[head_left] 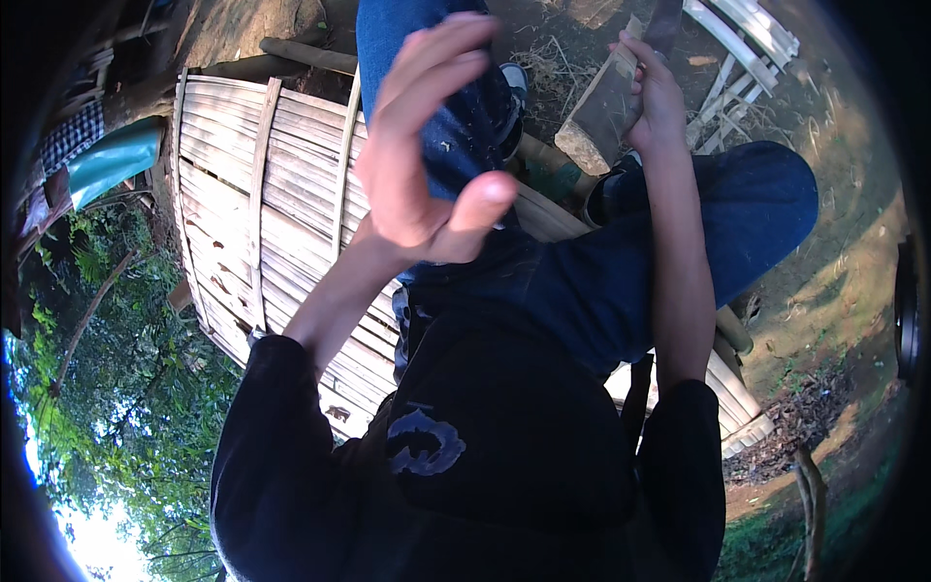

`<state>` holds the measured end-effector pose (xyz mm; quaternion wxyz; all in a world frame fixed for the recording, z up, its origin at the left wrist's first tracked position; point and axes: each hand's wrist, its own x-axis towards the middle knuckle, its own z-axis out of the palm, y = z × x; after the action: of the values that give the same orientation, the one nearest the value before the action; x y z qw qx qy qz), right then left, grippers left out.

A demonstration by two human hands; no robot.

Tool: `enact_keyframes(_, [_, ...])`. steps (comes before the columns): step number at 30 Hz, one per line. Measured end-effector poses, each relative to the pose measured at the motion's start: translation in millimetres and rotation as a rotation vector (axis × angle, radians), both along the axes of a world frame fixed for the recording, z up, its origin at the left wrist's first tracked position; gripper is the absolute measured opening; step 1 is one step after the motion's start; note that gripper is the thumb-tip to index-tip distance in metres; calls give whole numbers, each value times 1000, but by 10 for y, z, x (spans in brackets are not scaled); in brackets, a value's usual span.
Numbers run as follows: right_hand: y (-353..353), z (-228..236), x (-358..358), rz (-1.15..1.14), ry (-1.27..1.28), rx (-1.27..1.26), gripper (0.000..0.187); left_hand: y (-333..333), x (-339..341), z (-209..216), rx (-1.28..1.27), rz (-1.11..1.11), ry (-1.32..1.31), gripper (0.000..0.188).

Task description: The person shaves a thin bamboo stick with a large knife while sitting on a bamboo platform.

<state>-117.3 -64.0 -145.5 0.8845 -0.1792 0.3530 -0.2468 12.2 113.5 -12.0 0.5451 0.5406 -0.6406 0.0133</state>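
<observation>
My left hand (417, 155) is raised in front of my left thigh, its fingers and thumb apart and nothing in it. Motion blurs it a little. Out past my right knee, my right hand (655, 102) has its fingers curled at the side of a short, thick piece of wood (585, 145), which stands tilted with a pale, rough cut end toward me. Just beyond this hand shows a dark, flat strip (664, 21); what it is I cannot make out.
I sit on a slatted bamboo bench (301, 155), in blue jeans (679, 223). Pale split strips (742, 39) lie on the dirt ground at the upper right. A green sheet (116, 160) hangs at the far left, above leafy plants (126, 388).
</observation>
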Motion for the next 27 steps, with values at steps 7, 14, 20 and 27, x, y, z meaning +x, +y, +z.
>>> enact_keyframes(7, [-11, 40, -18, -152, 181, -154, 26, 2647, -349, -993, 1374, 530, 436, 52])
enact_keyframes(14, [-34, -37, -24, -36, 68, -20, 25, 2885, -442, -1057, 1241, 793, 1671, 59])
enact_keyframes(20, [112, 17, 65, -16, 50, -18, 25, 1451, -183, -273, 747, 548, 1245, 81])
enact_keyframes(27, [150, 124, -11, -60, 118, -61, 23, 1097, -1, 261, 834, -291, 1094, 37])
